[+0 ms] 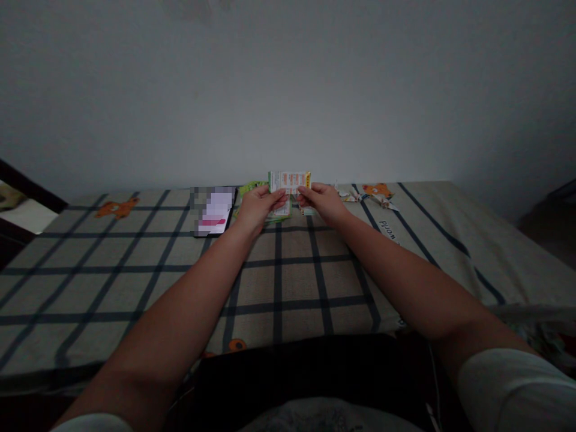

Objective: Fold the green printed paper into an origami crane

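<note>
While both arms are reaching far forward, the left hand (257, 206) and right hand (320, 201) are pinching a printed paper sheet (290, 181) between them, just above the checked bedsheet (297, 282); keeping edges aligned should make any crease cleaner.

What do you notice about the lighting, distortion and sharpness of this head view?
Head view: dim, flat light, corners darkened; the checked bed cover's lines bow outward, showing wide-angle distortion; the dark phone's screen is pixelated; the small printed paper sheet held by the left hand and right hand is too small to read.
</note>
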Motion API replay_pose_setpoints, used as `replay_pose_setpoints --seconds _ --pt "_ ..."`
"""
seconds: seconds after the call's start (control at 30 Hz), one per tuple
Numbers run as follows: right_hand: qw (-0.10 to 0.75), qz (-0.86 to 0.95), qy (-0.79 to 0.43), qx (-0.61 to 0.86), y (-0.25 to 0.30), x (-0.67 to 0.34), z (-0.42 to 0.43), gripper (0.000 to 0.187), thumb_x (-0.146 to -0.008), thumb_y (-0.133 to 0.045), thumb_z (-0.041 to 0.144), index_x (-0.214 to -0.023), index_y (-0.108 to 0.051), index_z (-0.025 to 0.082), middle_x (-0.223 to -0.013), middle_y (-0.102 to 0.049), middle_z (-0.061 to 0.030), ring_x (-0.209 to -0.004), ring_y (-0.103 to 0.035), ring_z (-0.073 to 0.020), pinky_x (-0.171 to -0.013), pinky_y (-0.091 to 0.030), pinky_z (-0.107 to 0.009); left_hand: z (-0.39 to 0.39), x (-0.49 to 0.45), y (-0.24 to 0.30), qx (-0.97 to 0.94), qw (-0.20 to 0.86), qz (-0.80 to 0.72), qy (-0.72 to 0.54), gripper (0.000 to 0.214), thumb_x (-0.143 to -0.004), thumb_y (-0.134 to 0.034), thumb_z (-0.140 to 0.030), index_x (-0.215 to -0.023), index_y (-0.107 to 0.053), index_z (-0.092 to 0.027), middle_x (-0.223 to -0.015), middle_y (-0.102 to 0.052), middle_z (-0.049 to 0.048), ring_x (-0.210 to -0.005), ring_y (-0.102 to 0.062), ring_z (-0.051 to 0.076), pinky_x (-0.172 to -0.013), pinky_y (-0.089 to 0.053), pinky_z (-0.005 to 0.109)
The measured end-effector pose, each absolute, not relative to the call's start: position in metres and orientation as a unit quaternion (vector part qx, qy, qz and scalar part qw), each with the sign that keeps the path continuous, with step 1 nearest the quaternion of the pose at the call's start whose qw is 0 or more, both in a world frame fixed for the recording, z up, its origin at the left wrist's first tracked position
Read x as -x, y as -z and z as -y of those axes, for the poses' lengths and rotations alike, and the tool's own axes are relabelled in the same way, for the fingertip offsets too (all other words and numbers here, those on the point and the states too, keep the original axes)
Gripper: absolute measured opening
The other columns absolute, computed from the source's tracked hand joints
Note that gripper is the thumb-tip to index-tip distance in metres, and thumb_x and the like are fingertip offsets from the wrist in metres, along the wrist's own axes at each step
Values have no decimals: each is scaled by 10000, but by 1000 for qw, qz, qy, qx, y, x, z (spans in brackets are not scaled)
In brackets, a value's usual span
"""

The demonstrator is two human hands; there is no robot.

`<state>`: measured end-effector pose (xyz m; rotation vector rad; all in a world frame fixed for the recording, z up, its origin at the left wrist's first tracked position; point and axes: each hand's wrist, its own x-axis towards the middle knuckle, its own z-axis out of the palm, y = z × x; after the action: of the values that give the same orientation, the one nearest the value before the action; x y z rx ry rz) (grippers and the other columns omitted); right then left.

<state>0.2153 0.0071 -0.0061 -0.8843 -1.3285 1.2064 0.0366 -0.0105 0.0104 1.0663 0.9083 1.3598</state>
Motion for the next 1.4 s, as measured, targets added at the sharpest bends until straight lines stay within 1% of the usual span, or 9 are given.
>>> replay_pose_setpoints --seconds 0.23,0.47,0.73,0.93,1.03,1.2,1.4 --pt "546 555 -510 366 6 -214 -7 416 -633 -821 555 -707 -679 171 -700 -691 -19 -628 -604 -101 -685 -529 -258 11 -37 -10 -460 553 -387 -577 225 -674 -851 -237 -778 -690 -121 -813 -734 44 -733 -693 115 -858 -572 293" --pt "544 553 -511 370 7 -214 -8 436 -620 -819 574 -711 -682 171 -695 -700 -23 -616 -606 -101 -669 -531 -251 11 -37 -10 -462 554 -377 -580 197 -690 -836 -219 -798 -705 -119 -798 -720 40 -721 -687 108 -837 -573 270" --pt "548 545 -514 373 3 -214 -5 460 -576 -829 593 -698 -685 173 -682 -692 -17 -608 -602 -99 -652 -528 -241 11 -37 -9 -461 557 -372 -582 210 -673 -845 -234 -788 -705 -127 -798 -721 39 -723 -691 113 -817 -574 267" --pt "551 553 -496 380 6 -216 -8 444 -625 -798 598 -695 -666 180 -689 -689 -17 -616 -603 -104 -674 -526 -255 11 -35 -10 -462 559 -371 -580 177 -726 -800 -221 -851 -715 -129 -870 -727 48 -744 -687 95 -822 -560 235" --pt "553 553 -496 378 7 -216 -9 437 -633 -798 593 -689 -658 182 -688 -685 -16 -625 -605 -108 -677 -524 -260 11 -35 -11 -463 557 -368 -583 156 -738 -782 -206 -856 -717 -128 -874 -731 47 -732 -683 88 -808 -563 223" --pt "551 550 -498 382 6 -215 -8 434 -629 -802 588 -697 -658 184 -685 -682 -13 -629 -601 -110 -680 -522 -264 12 -37 -12 -461 547 -375 -589 138 -751 -765 -202 -859 -719 -129 -865 -739 47 -728 -683 96 -807 -569 235" --pt "550 551 -497 383 7 -216 -9 400 -672 -789 557 -708 -654 182 -696 -683 -14 -628 -601 -106 -687 -524 -265 11 -37 -12 -460 543 -378 -592 164 -773 -763 -256 -879 -706 -145 -867 -732 52 -766 -696 113 -828 -565 261"
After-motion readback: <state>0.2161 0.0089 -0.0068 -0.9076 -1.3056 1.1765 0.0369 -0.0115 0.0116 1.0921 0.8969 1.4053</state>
